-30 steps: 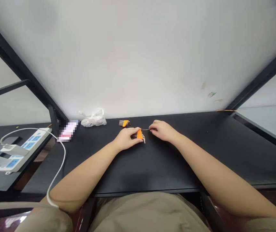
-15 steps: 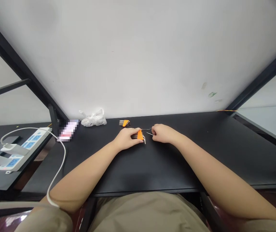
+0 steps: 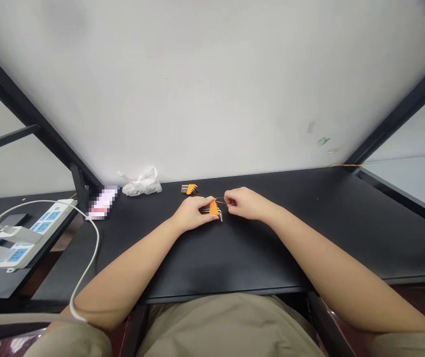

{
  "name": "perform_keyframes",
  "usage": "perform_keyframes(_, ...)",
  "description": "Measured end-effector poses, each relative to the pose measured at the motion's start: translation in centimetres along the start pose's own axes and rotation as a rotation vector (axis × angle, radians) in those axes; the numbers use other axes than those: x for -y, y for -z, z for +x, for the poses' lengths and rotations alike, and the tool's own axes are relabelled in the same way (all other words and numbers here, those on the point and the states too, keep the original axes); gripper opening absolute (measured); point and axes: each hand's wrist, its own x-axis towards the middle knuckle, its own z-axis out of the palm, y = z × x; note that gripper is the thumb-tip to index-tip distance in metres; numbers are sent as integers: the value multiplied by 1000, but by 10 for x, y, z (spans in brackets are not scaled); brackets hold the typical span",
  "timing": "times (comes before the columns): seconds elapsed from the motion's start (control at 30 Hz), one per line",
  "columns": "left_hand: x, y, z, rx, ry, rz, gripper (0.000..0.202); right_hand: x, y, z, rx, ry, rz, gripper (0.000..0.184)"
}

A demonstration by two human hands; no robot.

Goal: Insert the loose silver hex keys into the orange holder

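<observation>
An orange hex key holder (image 3: pixel 214 208) with several silver L-shaped keys in it is gripped between the thumb and fingers of my left hand (image 3: pixel 193 213). Just to its right, my right hand (image 3: pixel 242 202) pinches a thin hex key (image 3: pixel 221 202), whose tip points left at the holder's upper right edge. Whether that tip touches the holder I cannot tell. Another thin key lies close above it, partly behind my right fingers. Behind my left hand, a second orange hex key set (image 3: pixel 190 189) rests on the black table (image 3: pixel 220 263).
A tied clear plastic bag (image 3: pixel 142 183) lies by the wall, with a blurred-out flat item (image 3: pixel 103 201) left of it. Farther left is a white power strip (image 3: pixel 36 233) with plugged-in adapters. Its white cable (image 3: pixel 97 248) loops over my left forearm. Dark frame posts flank the table.
My right hand has moved left, bringing the thin key up close to the orange holder. The left hand keeps its grip on the holder. The camera view has shifted slightly.
</observation>
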Motion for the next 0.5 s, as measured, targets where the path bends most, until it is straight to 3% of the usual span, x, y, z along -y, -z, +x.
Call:
perform_keyframes(0.2,-3,1,0,2,12,13,55,3,0,1,-13,66,7,8)
perform_keyframes(0.5,-3,1,0,6,36,14,57,4,2,-1,-25,53,-4,7)
